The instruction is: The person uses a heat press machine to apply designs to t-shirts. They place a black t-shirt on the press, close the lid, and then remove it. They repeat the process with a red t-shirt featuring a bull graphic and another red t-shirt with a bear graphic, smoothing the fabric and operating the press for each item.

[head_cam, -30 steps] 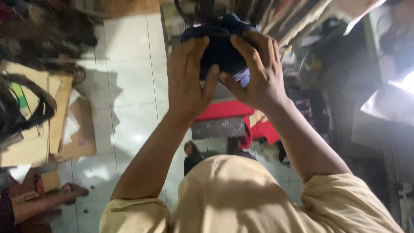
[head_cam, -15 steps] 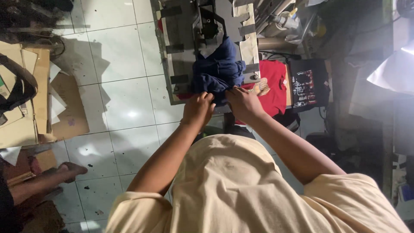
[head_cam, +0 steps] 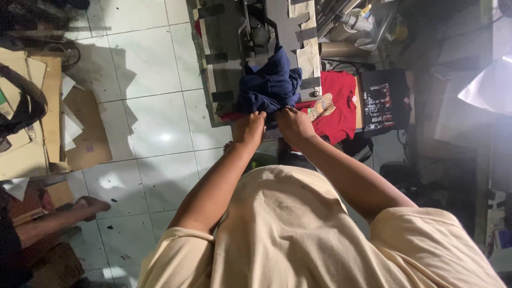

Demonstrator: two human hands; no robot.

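1. Risk: the navy garment sits bunched on the grey press board, not flat. If we pull unevenly at the near hem, we'd expect folds to stay trapped or the fabric to go on skewed.
2. Risk: the cloth is heaped against the dark metal arm over the board; a hard tug could snag it there.
3. Risk: a red shirt lies just beside the board, under our right wrist. Loose navy cloth could drag across it.
4. Pose: both arms reach forward, nearly straight, hands side by side at the board's near edge.
5. Left hand: fingers curled, gripping the garment's lower edge.
6. Right hand: knuckles up, pinching the same hem, just beside the left.
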